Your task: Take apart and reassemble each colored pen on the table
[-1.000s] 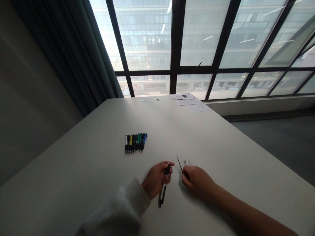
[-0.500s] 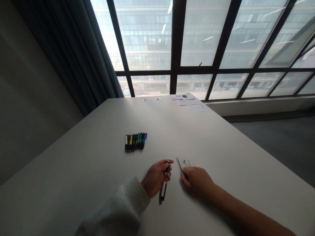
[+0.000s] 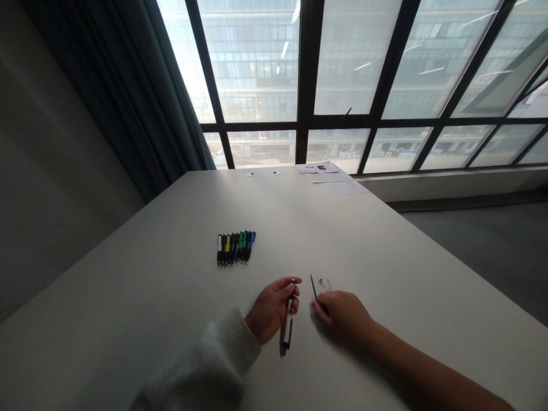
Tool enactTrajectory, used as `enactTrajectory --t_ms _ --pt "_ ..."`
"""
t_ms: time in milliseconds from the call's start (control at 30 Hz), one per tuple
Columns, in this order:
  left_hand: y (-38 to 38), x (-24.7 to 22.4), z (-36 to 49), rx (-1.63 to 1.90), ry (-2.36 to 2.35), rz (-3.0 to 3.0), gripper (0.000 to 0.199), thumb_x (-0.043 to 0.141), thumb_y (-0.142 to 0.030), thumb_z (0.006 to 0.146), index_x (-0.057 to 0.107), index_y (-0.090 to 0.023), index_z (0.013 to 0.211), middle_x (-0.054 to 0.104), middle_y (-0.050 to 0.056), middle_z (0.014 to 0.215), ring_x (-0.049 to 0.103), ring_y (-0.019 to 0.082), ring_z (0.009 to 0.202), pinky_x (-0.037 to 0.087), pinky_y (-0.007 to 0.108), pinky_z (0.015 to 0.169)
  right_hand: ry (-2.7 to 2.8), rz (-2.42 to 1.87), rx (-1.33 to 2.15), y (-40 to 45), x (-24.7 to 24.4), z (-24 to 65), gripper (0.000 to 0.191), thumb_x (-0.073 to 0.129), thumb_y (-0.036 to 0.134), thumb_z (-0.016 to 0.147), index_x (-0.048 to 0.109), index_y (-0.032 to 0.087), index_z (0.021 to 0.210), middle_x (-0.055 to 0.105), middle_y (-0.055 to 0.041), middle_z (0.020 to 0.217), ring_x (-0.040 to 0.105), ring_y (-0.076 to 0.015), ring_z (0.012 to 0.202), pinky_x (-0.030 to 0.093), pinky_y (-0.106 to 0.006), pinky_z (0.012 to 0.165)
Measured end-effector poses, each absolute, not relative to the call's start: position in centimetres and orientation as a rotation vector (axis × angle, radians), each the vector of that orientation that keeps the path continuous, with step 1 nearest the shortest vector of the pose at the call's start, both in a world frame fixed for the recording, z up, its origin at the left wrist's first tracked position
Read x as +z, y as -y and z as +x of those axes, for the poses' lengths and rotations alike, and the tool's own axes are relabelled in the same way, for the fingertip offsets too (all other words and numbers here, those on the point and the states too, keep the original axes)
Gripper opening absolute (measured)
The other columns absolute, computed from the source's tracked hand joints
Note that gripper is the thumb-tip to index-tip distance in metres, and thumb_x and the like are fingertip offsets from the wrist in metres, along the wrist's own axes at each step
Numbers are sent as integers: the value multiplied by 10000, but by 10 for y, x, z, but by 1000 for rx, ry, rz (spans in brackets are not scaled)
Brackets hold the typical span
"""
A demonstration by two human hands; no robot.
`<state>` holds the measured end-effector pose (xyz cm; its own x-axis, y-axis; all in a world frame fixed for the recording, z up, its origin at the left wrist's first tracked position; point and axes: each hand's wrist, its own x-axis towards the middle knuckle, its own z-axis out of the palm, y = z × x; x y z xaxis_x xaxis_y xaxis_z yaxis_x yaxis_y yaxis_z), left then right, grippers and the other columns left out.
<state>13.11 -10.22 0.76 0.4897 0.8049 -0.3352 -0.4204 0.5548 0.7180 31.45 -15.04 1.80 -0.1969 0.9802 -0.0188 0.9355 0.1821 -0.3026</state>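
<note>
My left hand (image 3: 272, 307) is closed on a white and black pen barrel (image 3: 287, 325), its clip end pointing down toward me. The thumb presses near the barrel's upper end. To the right, my right hand (image 3: 342, 314) pinches a thin dark pen refill (image 3: 314, 287), which sticks up and away from the fingers. A small metallic pen tip (image 3: 321, 281) lies on the table just beyond the right hand. Beside it is a thin pale piece (image 3: 329, 283), perhaps a spring, too small to make out.
Several pens (image 3: 235, 249) lie side by side in a row on the white table (image 3: 149, 274), left of centre. Printed papers (image 3: 329, 178) rest at the far right edge. Two small round fittings (image 3: 277, 173) sit at the far edge, before the windows.
The refill in my right hand has tilted more upright, its far tip shifting right. The lower end of the pen barrel in my left hand has swung slightly right.
</note>
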Motion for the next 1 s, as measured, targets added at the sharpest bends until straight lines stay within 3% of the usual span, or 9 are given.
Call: enactTrajectory --t_ms 133,267,633,800,1000 --pt "102 7 130 821 -664 633 329 812 -228 738 662 -105 1005 620 26 780 590 112 627 449 243 605 2080 -1591 566 152 17 315 488 419 369 975 472 178 529 473 13 503 389 -103 482 263 -258 532" --pt "103 9 129 801 -612 641 346 830 -277 735 641 -141 991 638 27 823 633 147 701 492 296 695 2078 -1307 748 157 21 314 495 461 386 971 380 188 526 342 53 500 317 -86 475 259 -238 514" --pt "105 9 131 875 -706 781 477 861 -361 692 640 -137 1049 659 43 880 640 131 700 490 272 680 2239 -1090 921 168 27 312 298 596 366 877 583 189 637 537 24 541 473 -99 505 383 -212 550" --pt "95 8 130 965 -894 1039 568 867 -415 638 630 -141 1076 627 22 843 679 188 678 514 312 634 2255 -1127 966 169 28 313 241 641 418 854 671 189 787 634 2 565 578 -117 503 424 -200 538" --pt "83 6 127 986 -1037 1474 353 820 -337 706 713 -189 1009 660 12 743 588 168 673 436 275 679 2305 -1105 853 167 24 312 235 614 352 869 644 193 699 613 7 543 544 -109 486 400 -201 528"
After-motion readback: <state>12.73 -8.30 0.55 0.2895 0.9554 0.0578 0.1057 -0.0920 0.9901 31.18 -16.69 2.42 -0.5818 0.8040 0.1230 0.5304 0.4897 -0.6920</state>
